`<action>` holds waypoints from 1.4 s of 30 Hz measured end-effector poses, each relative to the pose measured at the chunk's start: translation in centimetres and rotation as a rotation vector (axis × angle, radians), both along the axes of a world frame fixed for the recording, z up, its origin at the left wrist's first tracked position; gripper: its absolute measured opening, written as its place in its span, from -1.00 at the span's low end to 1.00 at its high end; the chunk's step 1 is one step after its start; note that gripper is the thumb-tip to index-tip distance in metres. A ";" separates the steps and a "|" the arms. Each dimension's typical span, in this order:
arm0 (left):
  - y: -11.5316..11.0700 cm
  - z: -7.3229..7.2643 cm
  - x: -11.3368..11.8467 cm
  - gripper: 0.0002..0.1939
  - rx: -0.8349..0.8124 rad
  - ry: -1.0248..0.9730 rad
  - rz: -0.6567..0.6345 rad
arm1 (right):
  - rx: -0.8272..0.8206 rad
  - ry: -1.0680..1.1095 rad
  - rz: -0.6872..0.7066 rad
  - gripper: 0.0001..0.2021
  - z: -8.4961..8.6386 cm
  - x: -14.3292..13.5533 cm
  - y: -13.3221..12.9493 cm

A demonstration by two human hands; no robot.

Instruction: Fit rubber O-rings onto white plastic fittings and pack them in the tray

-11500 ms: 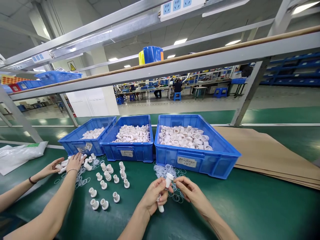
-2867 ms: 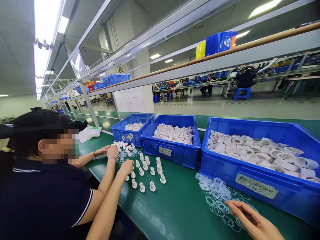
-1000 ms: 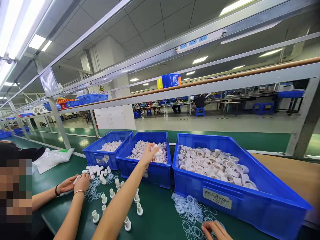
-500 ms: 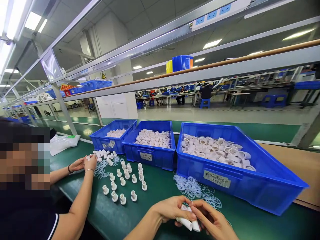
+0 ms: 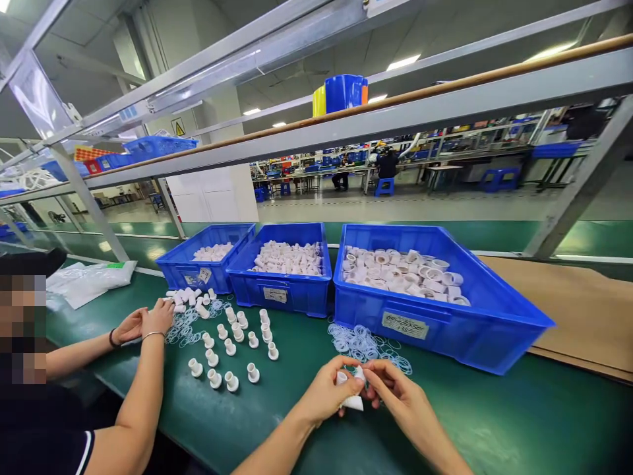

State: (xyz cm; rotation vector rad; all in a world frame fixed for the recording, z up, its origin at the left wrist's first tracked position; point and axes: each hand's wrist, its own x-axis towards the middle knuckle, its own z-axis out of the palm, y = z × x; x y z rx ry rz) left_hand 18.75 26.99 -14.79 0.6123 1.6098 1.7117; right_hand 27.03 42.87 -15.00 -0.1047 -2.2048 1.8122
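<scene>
Grasping white tubes (image 5: 353, 402) in left hand (image 5: 327, 390), pinching one's half-hidden end with right hand (image 5: 399, 390), probably ring-fitting with clear rings (image 5: 361, 341) just beyond; needing even seating next.

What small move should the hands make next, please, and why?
Perhaps ease one of the clear rings onto the white tubular fitting: the left hand holds it, the right hand is at its end, rings lie nearby, and none shows clearly on it.
</scene>
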 end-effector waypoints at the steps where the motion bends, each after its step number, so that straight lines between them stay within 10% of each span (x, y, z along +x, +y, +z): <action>1: 0.0 0.1 0.1 -0.33 0.001 0.021 0.003 | 0.012 0.002 -0.012 -0.64 0.1 0.0 0.0; 14: -0.8 0.8 0.2 -0.43 -0.019 0.202 0.078 | 0.421 0.037 -0.030 -0.62 0.7 -0.1 1.3; 23: -0.5 1.5 0.5 -0.67 -0.115 0.358 0.126 | 0.361 0.020 0.072 -0.67 1.5 0.5 0.6; 42: -0.4 0.2 0.0 -0.46 0.075 -0.107 0.021 | 0.118 -0.120 0.154 -0.66 0.8 0.1 1.2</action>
